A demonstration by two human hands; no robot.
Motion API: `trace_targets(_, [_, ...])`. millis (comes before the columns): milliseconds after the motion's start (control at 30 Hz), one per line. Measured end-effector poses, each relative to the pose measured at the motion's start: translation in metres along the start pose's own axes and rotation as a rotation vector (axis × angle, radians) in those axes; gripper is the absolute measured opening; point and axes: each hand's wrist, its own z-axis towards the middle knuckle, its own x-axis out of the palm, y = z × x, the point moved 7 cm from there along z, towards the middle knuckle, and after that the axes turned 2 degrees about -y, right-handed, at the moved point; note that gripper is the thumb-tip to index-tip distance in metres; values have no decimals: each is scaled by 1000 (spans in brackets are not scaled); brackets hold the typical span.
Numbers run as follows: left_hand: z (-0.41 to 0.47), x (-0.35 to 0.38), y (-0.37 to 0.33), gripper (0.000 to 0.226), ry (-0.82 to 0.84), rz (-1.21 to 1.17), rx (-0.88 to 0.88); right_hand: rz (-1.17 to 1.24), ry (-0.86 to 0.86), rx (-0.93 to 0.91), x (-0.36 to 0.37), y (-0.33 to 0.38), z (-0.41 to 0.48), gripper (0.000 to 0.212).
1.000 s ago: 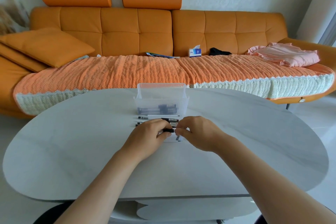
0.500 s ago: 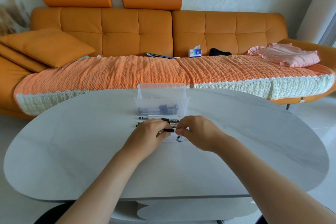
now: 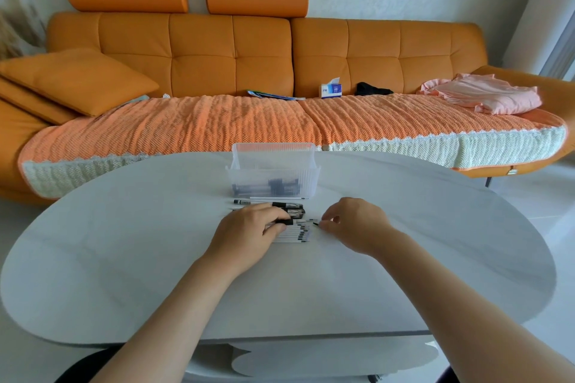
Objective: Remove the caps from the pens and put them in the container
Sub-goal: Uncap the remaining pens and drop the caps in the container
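Head view showed my left grip [image 3: 249, 228] curled round a short black plastic cap [image 3: 284, 222], while my right grip [image 3: 353, 221] pinched the thin tip of a slim white pen [image 3: 306, 222]. Cap and pen looked just apart. Both sat over the row of white pens [image 3: 292, 235] on the pale oval worktop [image 3: 435, 242]. Next, I judged, the cap needed lifting over the near wall of the clear ribbed plastic container [image 3: 273, 176] just beyond.

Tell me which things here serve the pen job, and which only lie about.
Job: row of pens, black cap in the left hand, pen in the right hand, clear container.
Lying about: tissue box, pink cloth, orange cushion.
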Motion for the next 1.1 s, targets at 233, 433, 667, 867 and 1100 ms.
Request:
trace_targets(233, [0,-6,-2,20,-55,41,-18,69,-28,-41,-4,7,0,7])
trace_targets(433, [2,-6,-2,17,-66,41,15,206,-67,-135,-12,23,-7,9])
trace_targets(667, [2,-5,-5,16,-45,42,36,313,-78,-182,-10,33,-8,8])
trace_targets(867, [1,-1,-6,17,14,-29,31,371,-57,-233,-5,45,-11,7])
trace_targets(1100, [3,1,-4,21,65,-69,10,292,-75,-172,-5,41,-10,14])
